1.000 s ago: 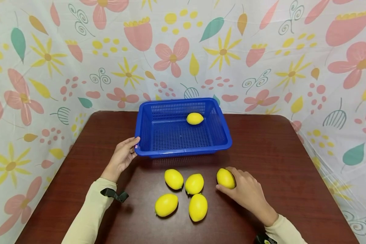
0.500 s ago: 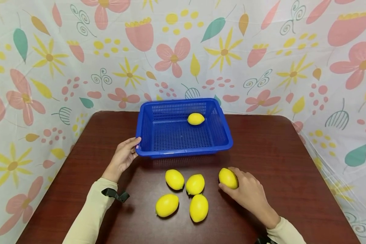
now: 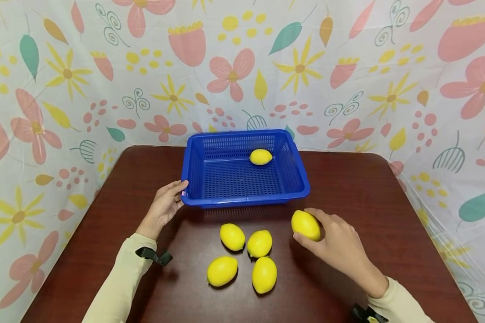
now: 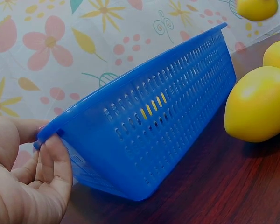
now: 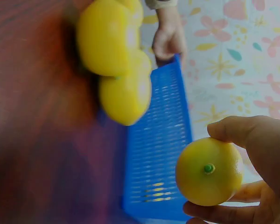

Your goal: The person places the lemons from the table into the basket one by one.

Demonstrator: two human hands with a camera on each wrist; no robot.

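My left hand (image 3: 164, 208) pinches the near left corner of a blue plastic basket (image 3: 242, 200); in the left wrist view the thumb lies over the rim and the fingers curl beneath it. One lemon (image 3: 260, 157) lies inside, toward the back right. My right hand (image 3: 341, 245) grips another lemon (image 3: 306, 225) between thumb and fingers, just in front of the basket's near right corner. The right wrist view shows this lemon's green stem end (image 5: 209, 168) facing the camera, held off the table.
Several loose lemons (image 3: 260, 244) sit in a group on the dark brown table (image 3: 347, 184), between the two hands and in front of the basket. A floral cloth (image 3: 230, 103) hangs behind the table and along its sides.
My right hand has lifted the lemon off the table and moved it slightly toward the basket. The left hand keeps its hold on the basket corner, and the loose lemons stay put.
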